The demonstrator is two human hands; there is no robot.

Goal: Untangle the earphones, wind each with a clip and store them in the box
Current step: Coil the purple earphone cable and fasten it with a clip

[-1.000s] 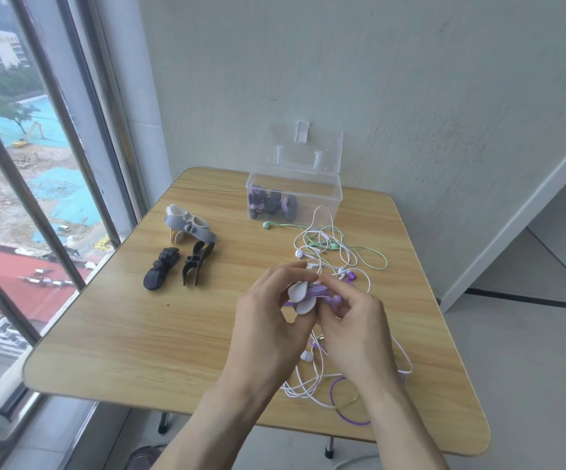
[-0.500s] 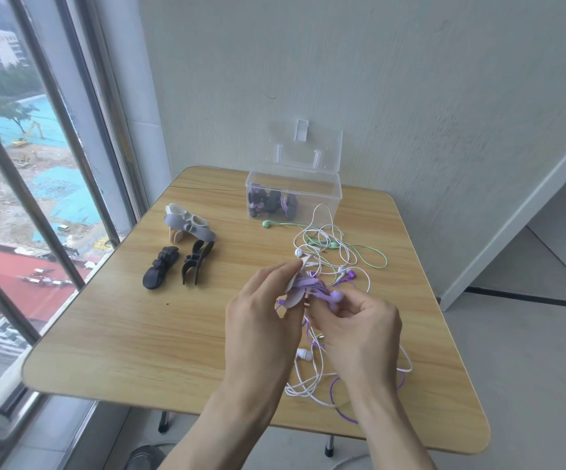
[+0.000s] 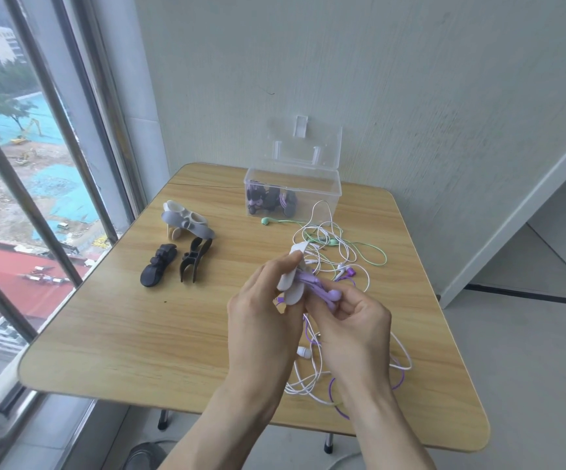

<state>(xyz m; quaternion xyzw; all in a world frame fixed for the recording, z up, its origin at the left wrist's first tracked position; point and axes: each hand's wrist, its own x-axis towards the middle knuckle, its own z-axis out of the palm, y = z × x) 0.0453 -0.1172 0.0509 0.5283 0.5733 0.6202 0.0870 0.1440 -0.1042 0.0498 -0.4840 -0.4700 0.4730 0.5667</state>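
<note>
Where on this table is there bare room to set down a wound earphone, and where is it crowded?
Bare wood lies on the near left of the table, between the black clips and the front edge, and behind the clips left of the box. It is crowded on the right: tangled cables run from the box to the front edge beneath both hands.

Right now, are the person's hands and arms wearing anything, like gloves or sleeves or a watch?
No. The left hand and right hand are both bare, with no gloves and no rings that I can see. Both forearms are bare too, right down to the bottom of the picture: no sleeves, no watch, no bracelet. The fingernails look short and plain.
</note>
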